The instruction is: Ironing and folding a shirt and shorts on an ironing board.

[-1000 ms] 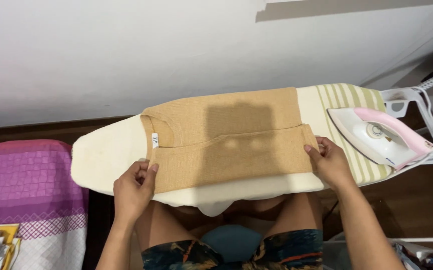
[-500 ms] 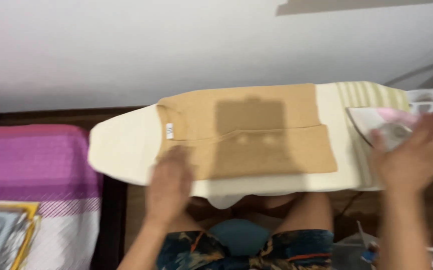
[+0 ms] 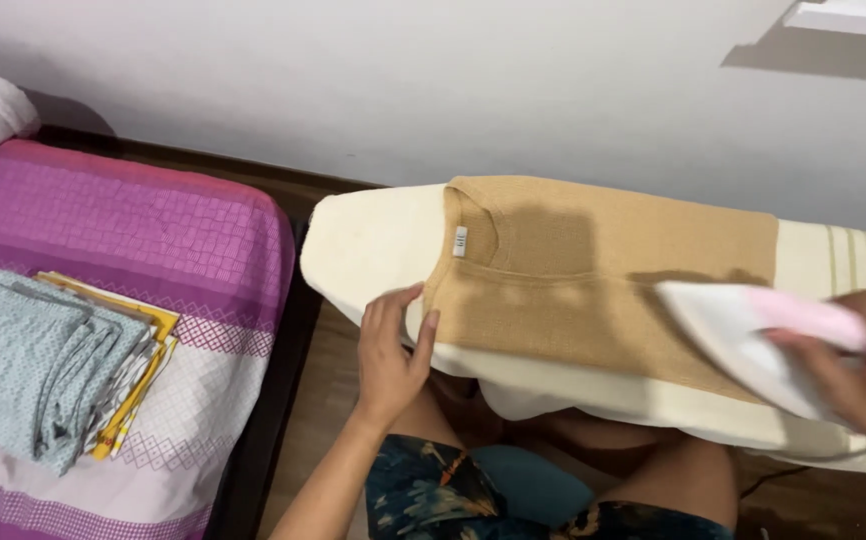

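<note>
While we are looking down past our patterned shorts (image 3: pixel 473 505), our left hand (image 3: pixel 390 357) is resting at about seven o'clock of the folded tan knit top (image 3: pixel 593 285), its fingers lying loosely together with the thumb set apart against the garment's near left corner, seemingly to keep the fabric from sliding. Our right hand (image 3: pixel 858 375), at about four o'clock, is wrapping its fingers around the pink handle of the white iron (image 3: pixel 753 340); it is blurred, so we cannot tell how tightly they are closing. The iron's pointed soleplate is lying over the top's near right part, aiming left along the knit. The top is lying flat on the cream ironing board (image 3: pixel 373 240), collar and small label toward nine o'clock. Farther off at nine o'clock, folded clothes (image 3: pixel 48 365) are sitting on a purple and white bedspread (image 3: pixel 153 225), and a pale wall (image 3: pixel 403 80) is running behind the board at twelve o'clock.
</note>
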